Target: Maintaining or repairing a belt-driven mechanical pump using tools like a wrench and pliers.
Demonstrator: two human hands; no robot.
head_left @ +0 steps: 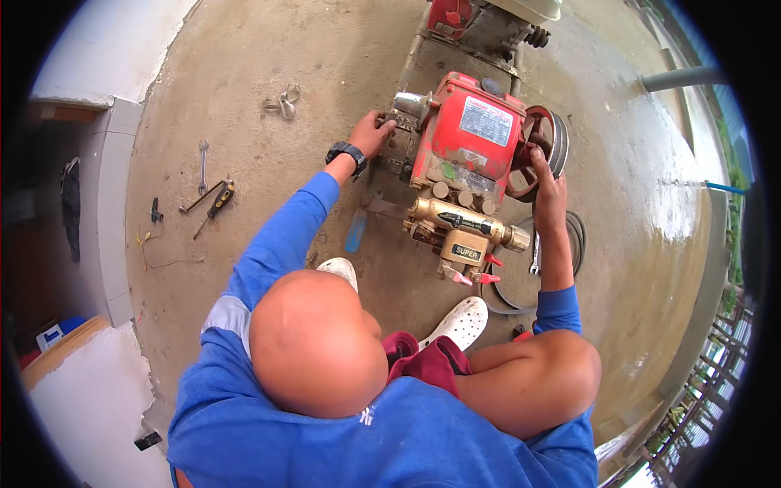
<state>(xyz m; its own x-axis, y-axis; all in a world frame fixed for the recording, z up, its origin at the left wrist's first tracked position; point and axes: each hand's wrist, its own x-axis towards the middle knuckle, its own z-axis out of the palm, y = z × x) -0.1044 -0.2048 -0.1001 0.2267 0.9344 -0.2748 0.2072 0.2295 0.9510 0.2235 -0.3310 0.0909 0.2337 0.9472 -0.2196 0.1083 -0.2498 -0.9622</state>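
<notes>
A red power sprayer pump (pixel 460 134) with a brass pump head (pixel 460 224) sits on a metal frame (pixel 390 165) in front of my feet. At the pump's left side my left hand (pixel 372 136), with a dark watch on its wrist, has its fingers curled over a slotted bracket of the frame, below a silver cylinder (pixel 409 104). My right hand (pixel 549 189) is closed on the large red pulley (pixel 558 146) on the right side, thumb up against its inner part. Part of the pulley rim is hidden by that hand.
An engine (pixel 496 28) stands beyond the pump. On the concrete at left lie a wrench (pixel 203 167), a screwdriver (pixel 218 203) and a loose cord (pixel 171 263). A black belt (pixel 579 244) and another wrench (pixel 535 254) lie at right. A grey pipe (pixel 683 78) juts in far right.
</notes>
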